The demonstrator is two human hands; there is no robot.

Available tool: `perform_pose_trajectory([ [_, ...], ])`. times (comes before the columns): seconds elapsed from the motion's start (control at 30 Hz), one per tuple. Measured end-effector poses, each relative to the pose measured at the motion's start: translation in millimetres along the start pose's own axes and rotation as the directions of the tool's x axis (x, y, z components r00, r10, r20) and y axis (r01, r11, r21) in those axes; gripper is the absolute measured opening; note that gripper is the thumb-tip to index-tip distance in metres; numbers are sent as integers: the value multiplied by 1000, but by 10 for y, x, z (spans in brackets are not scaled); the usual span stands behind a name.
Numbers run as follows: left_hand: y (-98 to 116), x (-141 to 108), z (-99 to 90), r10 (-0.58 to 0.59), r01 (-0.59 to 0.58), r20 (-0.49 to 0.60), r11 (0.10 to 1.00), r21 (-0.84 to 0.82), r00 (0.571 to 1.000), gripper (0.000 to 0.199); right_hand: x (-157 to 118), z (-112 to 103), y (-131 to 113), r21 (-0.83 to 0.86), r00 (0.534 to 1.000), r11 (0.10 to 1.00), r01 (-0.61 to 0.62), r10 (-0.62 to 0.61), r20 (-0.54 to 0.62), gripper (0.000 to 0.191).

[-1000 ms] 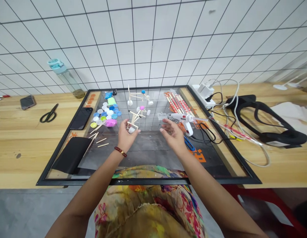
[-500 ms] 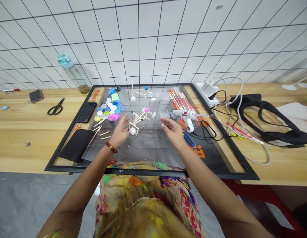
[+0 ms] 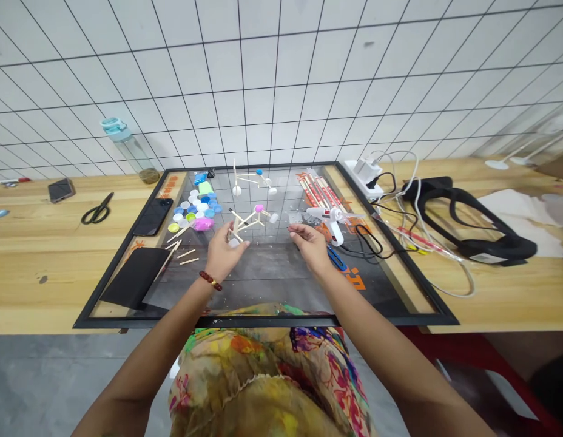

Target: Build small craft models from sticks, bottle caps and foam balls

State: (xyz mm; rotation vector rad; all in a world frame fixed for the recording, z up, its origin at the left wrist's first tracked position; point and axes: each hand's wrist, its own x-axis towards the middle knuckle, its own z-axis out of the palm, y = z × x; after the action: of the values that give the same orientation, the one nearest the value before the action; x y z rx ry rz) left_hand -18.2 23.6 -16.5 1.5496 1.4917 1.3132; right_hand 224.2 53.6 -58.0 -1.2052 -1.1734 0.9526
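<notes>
My left hand (image 3: 225, 250), a beaded bracelet at its wrist, has its fingers around the near end of a small model of wooden sticks (image 3: 249, 223). A pink lump (image 3: 259, 208) tops this model, and a white wheel-like piece (image 3: 273, 218) stands at its right. My right hand (image 3: 307, 243) is over the glass-topped board, thumb and fingertips close together; whatever may be between them is too small to make out. Behind, a second stick model (image 3: 247, 177) has a blue lump (image 3: 259, 172) and white round pieces. A white glue gun (image 3: 331, 224) lies right of my right hand.
Small colored tubs (image 3: 202, 206), a pink packet (image 3: 203, 224) and loose sticks (image 3: 189, 261) lie left. Beyond are a phone (image 3: 154, 216), scissors (image 3: 97, 210) and a bottle (image 3: 131, 152). Blue cutter (image 3: 337, 258), cables, a power strip (image 3: 364, 182) and a black headset (image 3: 472, 227) are right.
My left hand has closed around the near end of the pink-topped model, covering most of its white piece. My right hand's fingertips have drawn together. The whole view has shifted slightly.
</notes>
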Motion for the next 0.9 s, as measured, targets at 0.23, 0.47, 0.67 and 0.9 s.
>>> perform_pose_trajectory([
  [0.23, 91, 382, -414, 39, -1, 118, 951, -309, 992, 76, -23, 24, 24, -47, 1000, 999, 8, -7, 21, 36],
  [0.47, 469, 1006, -836, 135, -4, 235, 874, -486, 963, 73, -63, 47, 3, -102, 999, 994, 41, -37, 39, 35],
  [0.67, 798, 1342, -785, 166, 5, 286, 857, -515, 944, 67, -107, 90, -61, -128, 996, 989, 81, -77, 33, 27],
  [0.9, 551, 1199, -497, 188, -23, 292, 873, -487, 938, 70, -52, 86, -26, -30, 997, 998, 50, -52, -54, 37],
])
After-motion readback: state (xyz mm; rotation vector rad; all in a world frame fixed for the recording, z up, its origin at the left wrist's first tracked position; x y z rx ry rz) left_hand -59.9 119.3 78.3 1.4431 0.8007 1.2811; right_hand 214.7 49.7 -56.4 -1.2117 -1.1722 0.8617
